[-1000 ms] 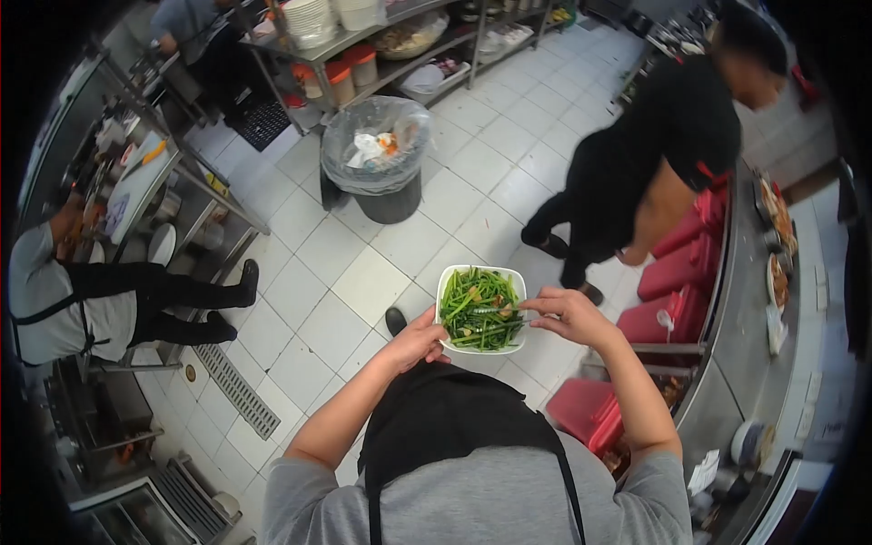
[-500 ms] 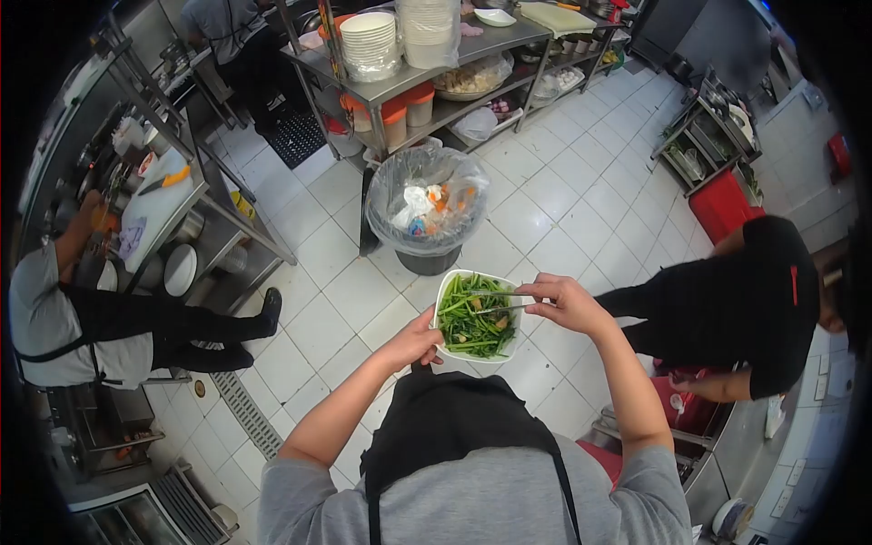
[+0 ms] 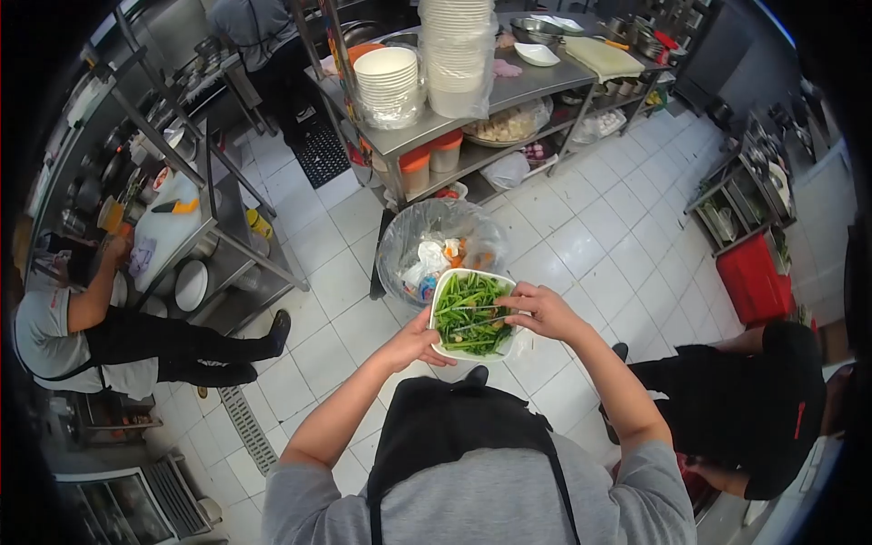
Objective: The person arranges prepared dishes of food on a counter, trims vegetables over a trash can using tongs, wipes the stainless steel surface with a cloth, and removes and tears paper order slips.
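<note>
A white square bowl (image 3: 439,343) of cooked green vegetables (image 3: 468,304) is held up in front of my apron. My left hand (image 3: 416,345) grips its left rim, with the thumb at the edge and the other fingers underneath. Over the bowl's right side, my right hand (image 3: 540,312) pinches metal tongs (image 3: 490,313), whose two arms reach left into the greens. Their tips are partly lost among the stalks.
Beyond the bowl stands a lined trash bin (image 3: 400,245). A steel shelf table (image 3: 400,136) carries stacked white bowls (image 3: 388,82). One person (image 3: 727,391) is at the right, another (image 3: 100,336) at the left, a third (image 3: 254,36) at the far back. A red container (image 3: 752,277) sits at the right.
My view has turned and moved forward, so the bin and shelf table look nearer. The person in black appears lower at the right. My hands still hold the bowl and tongs.
</note>
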Motion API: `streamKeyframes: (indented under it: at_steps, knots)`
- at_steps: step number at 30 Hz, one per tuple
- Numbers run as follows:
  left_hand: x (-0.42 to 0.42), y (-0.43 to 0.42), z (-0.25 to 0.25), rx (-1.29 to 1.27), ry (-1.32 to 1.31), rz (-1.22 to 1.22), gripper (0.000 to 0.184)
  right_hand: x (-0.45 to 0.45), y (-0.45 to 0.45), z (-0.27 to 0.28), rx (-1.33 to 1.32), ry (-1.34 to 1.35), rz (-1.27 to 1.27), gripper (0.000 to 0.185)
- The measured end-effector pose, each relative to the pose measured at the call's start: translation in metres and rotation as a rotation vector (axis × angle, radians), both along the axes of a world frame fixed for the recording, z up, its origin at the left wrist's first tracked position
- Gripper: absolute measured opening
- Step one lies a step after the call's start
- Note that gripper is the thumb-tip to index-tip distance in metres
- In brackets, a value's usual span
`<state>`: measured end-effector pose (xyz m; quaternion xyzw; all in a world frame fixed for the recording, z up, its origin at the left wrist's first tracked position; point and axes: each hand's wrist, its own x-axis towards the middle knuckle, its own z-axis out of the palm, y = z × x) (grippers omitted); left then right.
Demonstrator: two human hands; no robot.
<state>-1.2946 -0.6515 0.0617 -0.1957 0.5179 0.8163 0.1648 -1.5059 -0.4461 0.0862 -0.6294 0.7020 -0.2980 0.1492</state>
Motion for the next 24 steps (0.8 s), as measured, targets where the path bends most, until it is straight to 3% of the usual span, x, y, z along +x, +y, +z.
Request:
streamKeyframes:
  at_steps: [12,24]
  knots:
    - [-0.095,-0.103,0.041,-0.178,0.201,0.114,0.072,-0.075,-0.107,-0.016,-0.268,0.233,-0.185,0.034]
    - [-0.172,-0.25,0.113,-0.444,0.282,-0.061,0.076,-0.124,-0.24,0.012,-0.5,0.25,-0.358,0.039]
